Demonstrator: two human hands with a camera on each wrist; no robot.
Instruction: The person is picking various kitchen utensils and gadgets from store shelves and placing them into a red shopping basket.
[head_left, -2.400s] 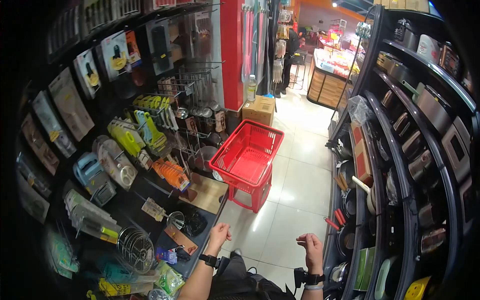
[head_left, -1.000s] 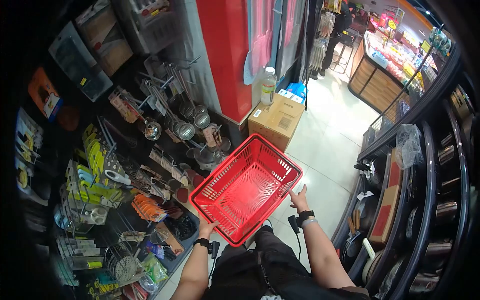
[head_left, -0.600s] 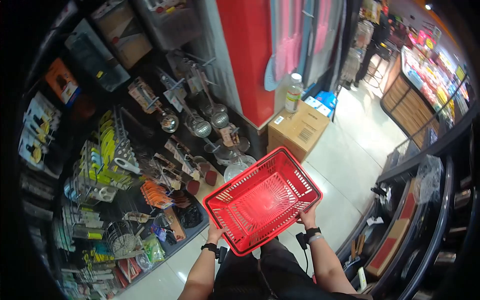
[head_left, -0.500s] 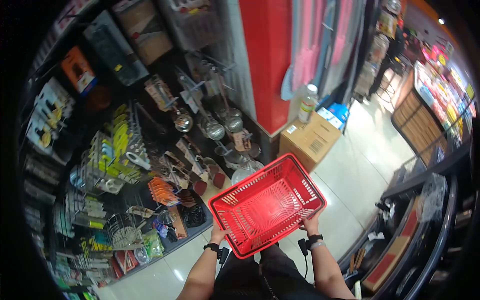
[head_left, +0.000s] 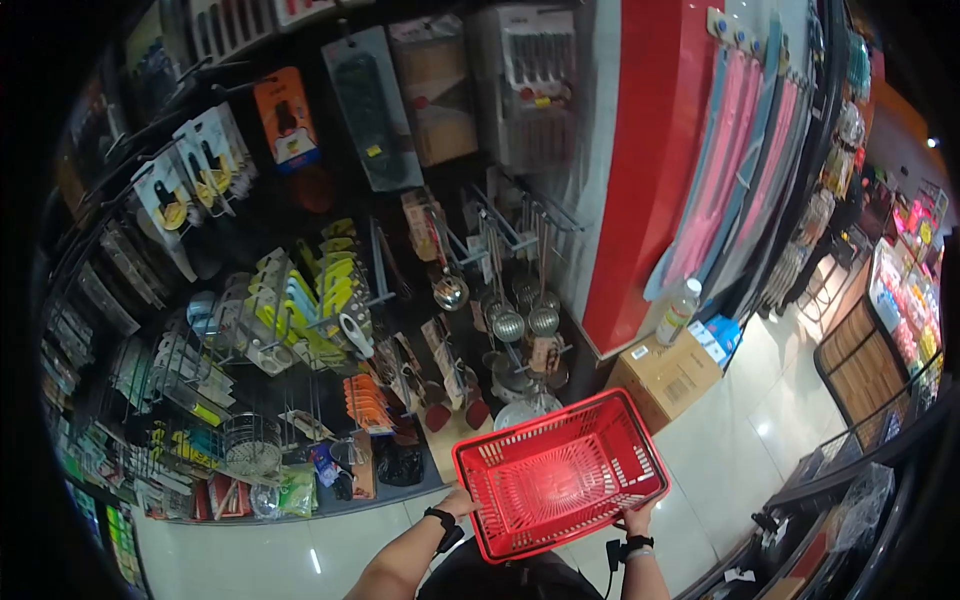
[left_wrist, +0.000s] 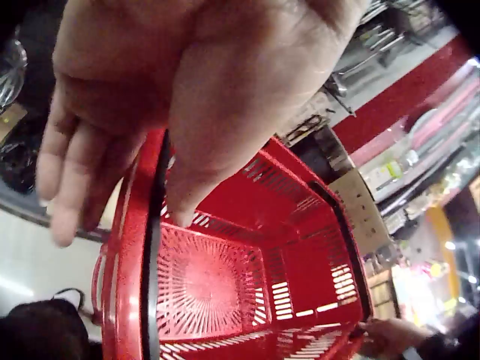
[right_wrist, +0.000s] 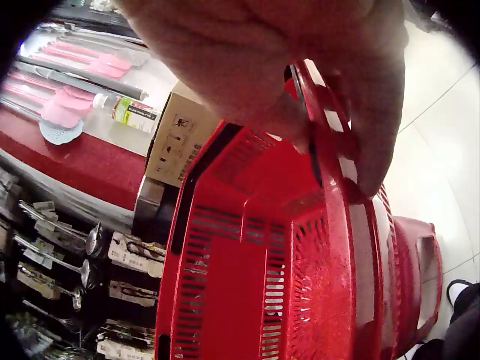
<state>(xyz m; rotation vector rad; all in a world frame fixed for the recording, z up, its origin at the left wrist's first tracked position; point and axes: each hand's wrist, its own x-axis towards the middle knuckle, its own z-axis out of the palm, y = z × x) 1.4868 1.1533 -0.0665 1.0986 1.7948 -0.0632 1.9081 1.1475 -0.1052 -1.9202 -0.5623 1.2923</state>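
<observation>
A red plastic shopping basket (head_left: 560, 478) with slotted sides and a black handle along its rim is in front of my body. Nothing lies inside it. My left hand (head_left: 459, 503) grips the near left rim, and in the left wrist view its thumb reaches over the inner side while the fingers hang outside. On the opposite side, my right hand (head_left: 638, 517) holds the rim; the right wrist view has the thumb inside and the fingers around the outer edge. A red frame-like part (right_wrist: 420, 274) shows below the basket in that view.
Racks of hanging utensils, including green-handled tools (head_left: 300, 300) and metal ladles (head_left: 508, 320), line the left. A cardboard box (head_left: 665, 375) bearing a bottle (head_left: 679, 310) stands beyond the basket beside a red pillar (head_left: 650, 170). Dark shelving (head_left: 850, 535) borders the right; pale tiled floor (head_left: 790, 400) runs between.
Both hands, apart from the basket at first, have come to its rim and grip it. The basket now sits nearer my body. The head view has swung left toward the utensil racks.
</observation>
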